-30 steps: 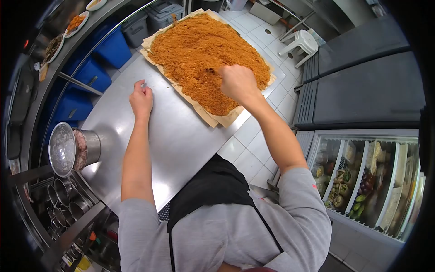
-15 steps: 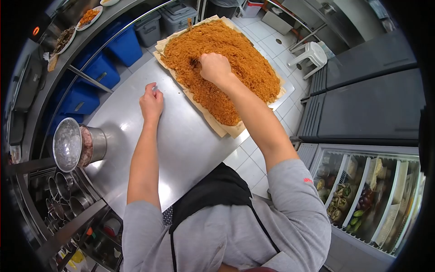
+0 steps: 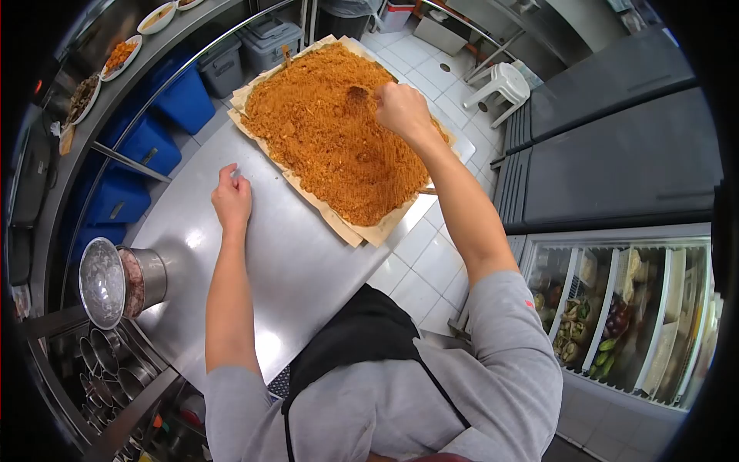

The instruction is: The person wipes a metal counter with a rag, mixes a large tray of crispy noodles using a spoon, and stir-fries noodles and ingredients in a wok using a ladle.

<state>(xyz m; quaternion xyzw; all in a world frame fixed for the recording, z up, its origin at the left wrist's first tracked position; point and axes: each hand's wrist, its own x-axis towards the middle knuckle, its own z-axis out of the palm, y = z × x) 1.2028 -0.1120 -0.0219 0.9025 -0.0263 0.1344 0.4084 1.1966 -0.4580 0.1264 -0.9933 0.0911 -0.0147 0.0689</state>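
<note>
A wide layer of orange-brown crumbly food [image 3: 323,146] lies spread on brown paper [image 3: 339,228] over the steel table [image 3: 285,254]. Above the right part of this layer is my right hand [image 3: 404,109], its fingers closed in a fist. A small dark patch or tool end [image 3: 356,93] shows just left of the fist; what I grip is too hidden to name. My left hand [image 3: 232,199] hovers over or rests on the bare steel, left of the paper. It is empty, with fingers loosely bent and the thumb apart from the forefinger.
A metal pot [image 3: 146,279] with a tilted bowl or lid [image 3: 103,282] stands at the table's left corner. Blue bins [image 3: 185,104] sit under the left counter. Food plates [image 3: 122,58] line that counter. A white stool [image 3: 500,88] and an open-topped chiller [image 3: 616,323] are rightward.
My right hand has moved to the right across the crumbs, and the dark patch beside it has shifted too. My view has moved slightly; the left hand keeps about the same pose.
</note>
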